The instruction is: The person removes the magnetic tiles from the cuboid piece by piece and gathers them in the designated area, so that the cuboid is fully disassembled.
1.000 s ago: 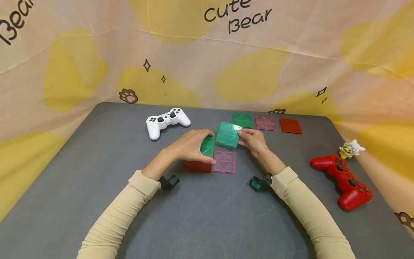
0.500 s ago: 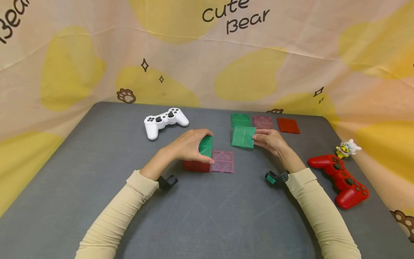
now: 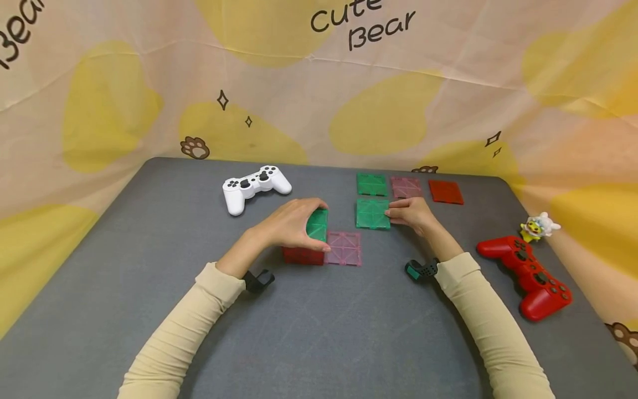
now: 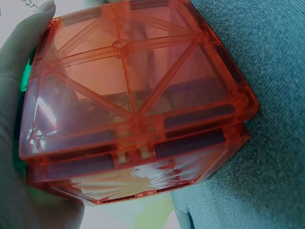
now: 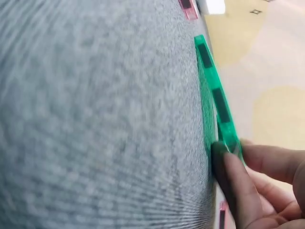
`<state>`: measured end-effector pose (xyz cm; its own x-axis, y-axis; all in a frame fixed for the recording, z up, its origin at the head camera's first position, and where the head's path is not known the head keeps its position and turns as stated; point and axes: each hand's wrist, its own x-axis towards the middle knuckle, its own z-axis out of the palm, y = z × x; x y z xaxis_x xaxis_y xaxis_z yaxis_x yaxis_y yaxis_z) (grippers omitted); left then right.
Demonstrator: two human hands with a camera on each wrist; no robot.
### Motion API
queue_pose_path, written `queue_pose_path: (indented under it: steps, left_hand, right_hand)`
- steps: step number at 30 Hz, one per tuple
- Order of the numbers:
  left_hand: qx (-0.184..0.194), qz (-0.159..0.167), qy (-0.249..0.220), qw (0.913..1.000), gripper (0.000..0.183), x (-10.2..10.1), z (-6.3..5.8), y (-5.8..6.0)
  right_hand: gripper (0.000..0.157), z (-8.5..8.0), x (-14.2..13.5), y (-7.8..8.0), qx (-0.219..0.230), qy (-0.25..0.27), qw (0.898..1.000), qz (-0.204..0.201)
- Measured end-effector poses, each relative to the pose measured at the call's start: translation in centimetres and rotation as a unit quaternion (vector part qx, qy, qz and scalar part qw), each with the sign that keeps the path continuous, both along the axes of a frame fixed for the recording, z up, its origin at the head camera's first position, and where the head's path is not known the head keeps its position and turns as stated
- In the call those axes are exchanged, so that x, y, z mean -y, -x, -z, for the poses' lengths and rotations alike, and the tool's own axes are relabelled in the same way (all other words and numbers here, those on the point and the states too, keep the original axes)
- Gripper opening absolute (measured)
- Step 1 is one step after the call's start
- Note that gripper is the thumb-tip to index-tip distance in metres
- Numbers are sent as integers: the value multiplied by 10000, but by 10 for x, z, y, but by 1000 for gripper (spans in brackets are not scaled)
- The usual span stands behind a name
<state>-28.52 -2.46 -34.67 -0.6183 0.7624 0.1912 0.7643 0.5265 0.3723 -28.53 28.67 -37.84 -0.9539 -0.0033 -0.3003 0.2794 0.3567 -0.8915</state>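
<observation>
My left hand (image 3: 285,224) grips a box built of see-through magnetic tiles, thumb and fingers spread around its sides. The box has a red front (image 3: 303,256) and green (image 3: 317,223) farther back; in the left wrist view two red faces (image 4: 124,62) meet along a studded edge. A pink tile (image 3: 344,249) lies flat against the box's right side. With thumb and fingers my right hand (image 3: 415,214) pinches one edge of a green magnetic tile (image 3: 372,214). That tile is close over the table, slightly tilted in the right wrist view (image 5: 217,90).
Behind the held tile lie another green tile (image 3: 371,184), a pink tile (image 3: 406,187) and a red tile (image 3: 446,192) in a row. A white game controller (image 3: 256,187) is at the back left. A red game controller (image 3: 525,277) and a small figurine (image 3: 540,226) are at the right.
My right hand has carried the green tile rightward, away from the box, and lowered it in front of the back row. My left hand has stayed on the box.
</observation>
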Motion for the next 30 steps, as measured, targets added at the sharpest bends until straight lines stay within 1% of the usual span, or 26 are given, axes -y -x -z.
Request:
queue_pose_path:
  steps: [5,12,18,20,22,24,25,28,30]
  left_hand:
    - [17,8,-22,10000,78,-1,1,0]
    - [56,-20,-16,10000,78,-1,1,-1]
    - [24,-30,-16,10000,79,0,2,-2]
    - [34,-28,-9,10000,79,0,2,-2]
    - [68,-31,-6,10000,79,0,1,-2]
    - [116,-41,0,9999,80,0,1,-2]
    - [141,-51,6,9999,80,0,0,-2]
    - [187,-83,37,9998,80,0,-1,-1]
    - [199,-93,40,9998,80,0,-1,0]
  right_hand:
    - [43,1,4,-1,-388,-689,9969,-45]
    - [44,2,6,-3,-492,-1255,9909,-19]
    - [41,2,7,-6,-603,-1844,9808,174]
    - [40,2,8,-8,-695,-1961,9778,243]
    - [40,0,10,-11,-821,-1992,9763,216]
    - [40,-2,13,-15,-996,-1955,9756,82]
    - [40,-4,15,-18,-1077,-1869,9764,-59]
    - [44,-9,26,-27,-1296,-1450,9790,-606]
    - [49,-11,35,-34,-1436,-1246,9761,-1052]
